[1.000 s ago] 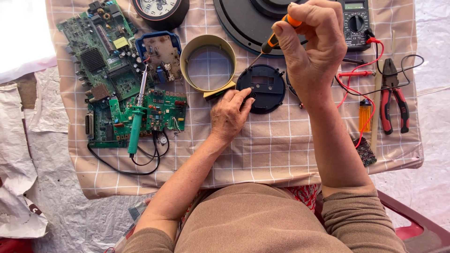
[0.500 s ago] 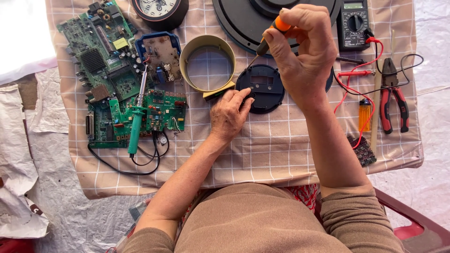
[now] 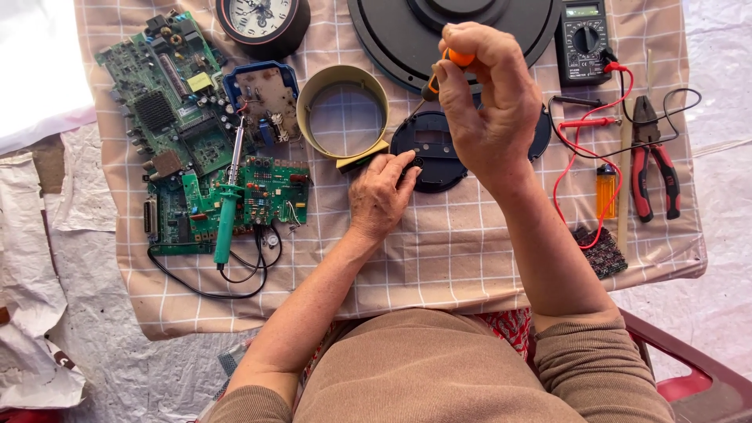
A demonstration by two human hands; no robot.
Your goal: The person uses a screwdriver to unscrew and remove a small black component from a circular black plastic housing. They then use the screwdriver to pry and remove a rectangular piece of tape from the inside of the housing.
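Right hand (image 3: 489, 102) grips orange screwdriver (image 3: 445, 69); left hand (image 3: 380, 194), fingers loose, steadies round black part (image 3: 429, 149).

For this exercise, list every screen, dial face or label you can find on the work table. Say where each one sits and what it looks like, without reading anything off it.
Black handheld multimeter: top right of the checked cloth, small pale green rectangular screen above a round black selector dial.
Round clock: top edge, left of centre, dark rim, white face with hands.
Small yellow rectangular label: on the large green circuit board at the upper left.
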